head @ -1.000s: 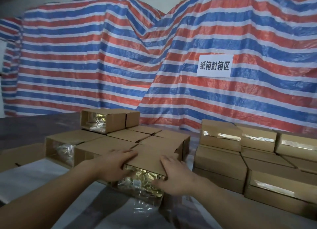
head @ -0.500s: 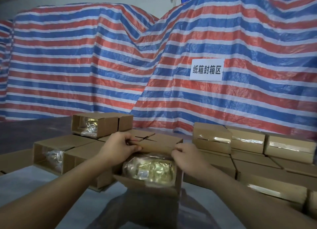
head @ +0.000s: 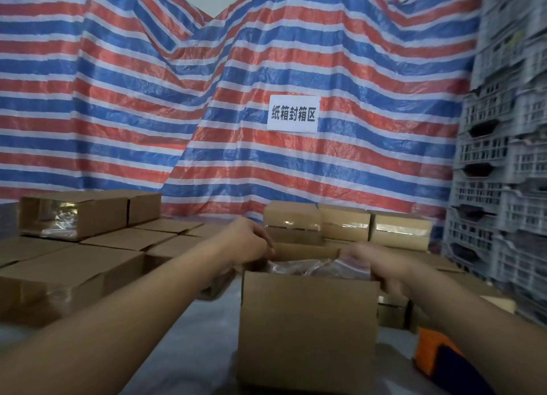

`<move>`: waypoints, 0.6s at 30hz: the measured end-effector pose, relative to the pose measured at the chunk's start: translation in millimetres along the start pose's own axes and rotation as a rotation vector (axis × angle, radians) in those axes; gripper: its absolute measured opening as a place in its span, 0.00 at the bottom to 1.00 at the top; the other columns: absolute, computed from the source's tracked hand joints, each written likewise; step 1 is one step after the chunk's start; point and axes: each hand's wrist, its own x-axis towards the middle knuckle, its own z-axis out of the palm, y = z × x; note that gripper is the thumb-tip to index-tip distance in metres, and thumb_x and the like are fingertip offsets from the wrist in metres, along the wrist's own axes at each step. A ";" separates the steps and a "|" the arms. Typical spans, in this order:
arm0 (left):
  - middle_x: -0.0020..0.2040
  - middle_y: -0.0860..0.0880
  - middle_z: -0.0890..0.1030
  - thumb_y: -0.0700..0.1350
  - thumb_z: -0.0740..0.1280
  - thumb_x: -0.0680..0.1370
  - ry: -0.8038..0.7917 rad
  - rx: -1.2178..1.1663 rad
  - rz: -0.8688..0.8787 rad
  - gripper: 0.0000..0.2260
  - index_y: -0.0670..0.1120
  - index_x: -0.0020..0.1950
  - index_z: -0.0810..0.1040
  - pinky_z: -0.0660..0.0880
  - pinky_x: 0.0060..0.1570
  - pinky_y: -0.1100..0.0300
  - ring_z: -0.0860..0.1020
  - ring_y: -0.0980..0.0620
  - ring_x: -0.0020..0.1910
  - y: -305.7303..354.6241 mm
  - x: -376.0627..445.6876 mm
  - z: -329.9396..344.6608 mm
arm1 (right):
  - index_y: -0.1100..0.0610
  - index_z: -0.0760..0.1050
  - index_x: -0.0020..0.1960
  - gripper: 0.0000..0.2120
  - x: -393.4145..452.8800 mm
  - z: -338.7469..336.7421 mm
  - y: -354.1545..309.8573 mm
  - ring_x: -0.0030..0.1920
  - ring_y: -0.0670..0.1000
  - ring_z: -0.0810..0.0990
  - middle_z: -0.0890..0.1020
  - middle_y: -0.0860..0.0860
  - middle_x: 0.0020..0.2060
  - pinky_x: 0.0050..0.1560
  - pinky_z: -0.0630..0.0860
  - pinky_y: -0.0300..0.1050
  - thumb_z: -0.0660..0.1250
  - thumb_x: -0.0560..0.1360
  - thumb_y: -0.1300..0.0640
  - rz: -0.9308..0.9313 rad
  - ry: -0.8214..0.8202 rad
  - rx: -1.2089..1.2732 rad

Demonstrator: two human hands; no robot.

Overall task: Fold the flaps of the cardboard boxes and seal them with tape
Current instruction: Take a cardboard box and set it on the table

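A striped red, white and blue tarpaulin (head: 177, 113) hangs behind the table, with a white paper sign (head: 293, 114) fixed to it. Grey plastic crates (head: 503, 157) are stacked at the right. On the left lies a group of unsealed cardboard boxes (head: 74, 264), one of them (head: 74, 214) set on top with clear wrapping showing in its open end. At the back right stands a stack of taped boxes (head: 346, 226). An orange object (head: 429, 353) sits at the lower right, blurred.

The open cardboard box (head: 307, 329) stands upright in front of the person, between both forearms, its plastic-wrapped contents (head: 313, 266) visible at the top. The left hand (head: 245, 240) reaches over the box's far left corner, fingers curled down onto the rear flap (head: 307, 249). The right hand (head: 381, 264) is at the box's upper right edge, motion-blurred; whether its fingers grip the flap or the plastic cannot be told.
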 end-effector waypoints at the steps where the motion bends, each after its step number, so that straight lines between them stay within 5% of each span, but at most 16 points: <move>1: 0.46 0.51 0.80 0.45 0.70 0.77 -0.017 0.005 0.009 0.02 0.52 0.45 0.79 0.70 0.35 0.66 0.78 0.56 0.45 4.2 2.8 8.9 | 0.56 0.79 0.44 0.11 -4.2 -6.5 7.5 0.38 0.51 0.76 0.80 0.51 0.35 0.44 0.72 0.48 0.61 0.80 0.53 0.027 0.015 0.015; 4: 0.46 0.49 0.81 0.45 0.71 0.77 -0.063 -0.001 0.022 0.02 0.51 0.45 0.80 0.79 0.43 0.58 0.80 0.53 0.46 13.2 11.0 32.5 | 0.58 0.78 0.49 0.11 -16.3 -20.3 25.2 0.39 0.50 0.81 0.82 0.53 0.39 0.42 0.77 0.42 0.61 0.80 0.51 0.075 0.040 0.022; 7: 0.46 0.47 0.82 0.45 0.70 0.77 -0.064 0.008 0.018 0.00 0.50 0.46 0.81 0.81 0.51 0.51 0.81 0.49 0.47 15.1 17.2 48.2 | 0.59 0.80 0.53 0.14 -24.1 -23.5 35.8 0.43 0.52 0.83 0.85 0.54 0.42 0.47 0.79 0.46 0.62 0.80 0.49 0.075 0.077 0.094; 12: 0.42 0.52 0.83 0.52 0.70 0.76 -0.119 0.037 -0.006 0.05 0.51 0.47 0.82 0.75 0.37 0.62 0.81 0.55 0.42 13.5 20.6 44.4 | 0.58 0.80 0.57 0.21 -29.4 -22.7 35.5 0.52 0.58 0.84 0.86 0.58 0.50 0.63 0.77 0.58 0.65 0.77 0.41 0.096 0.085 0.155; 15: 0.46 0.55 0.80 0.55 0.67 0.79 -0.030 -0.002 0.089 0.10 0.52 0.55 0.80 0.71 0.38 0.66 0.78 0.59 0.45 17.8 17.9 42.7 | 0.52 0.78 0.56 0.23 -30.6 -25.5 29.1 0.49 0.54 0.84 0.85 0.53 0.47 0.48 0.80 0.48 0.59 0.78 0.34 0.097 0.164 0.108; 18: 0.47 0.59 0.80 0.56 0.64 0.79 0.193 -0.110 0.429 0.09 0.55 0.56 0.79 0.75 0.46 0.65 0.79 0.61 0.48 38.4 0.4 38.2 | 0.54 0.77 0.51 0.26 -33.5 -31.4 18.8 0.40 0.49 0.80 0.81 0.51 0.41 0.34 0.72 0.40 0.51 0.81 0.35 0.094 0.332 -0.104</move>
